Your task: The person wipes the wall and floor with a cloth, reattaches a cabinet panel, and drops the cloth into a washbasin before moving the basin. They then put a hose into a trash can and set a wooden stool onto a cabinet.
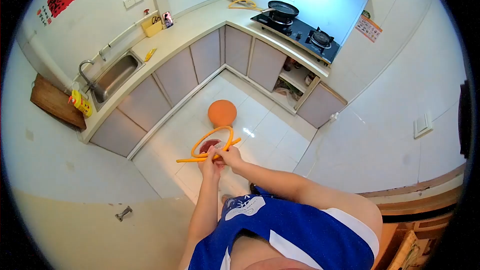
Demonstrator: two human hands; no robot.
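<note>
An orange-yellow hose [231,135], bent into a loop with its two ends sticking out left and right, is held in front of my body. My left hand [210,164] is closed on its lower left part. Beside it, my right hand [230,156] grips the hose where the loop crosses. The two hands are close together. Below the loop, partly hidden by hose and hands, a dark red object [211,146] shows near the floor. Just beyond stands a round orange stool [222,113].
An L-shaped counter [200,19] runs along the walls, with a sink [116,77] at left and a gas stove [300,35] holding a black pan [283,8]. Another yellow hose [243,4] lies beside the pan. One lower cabinet [295,77] stands open.
</note>
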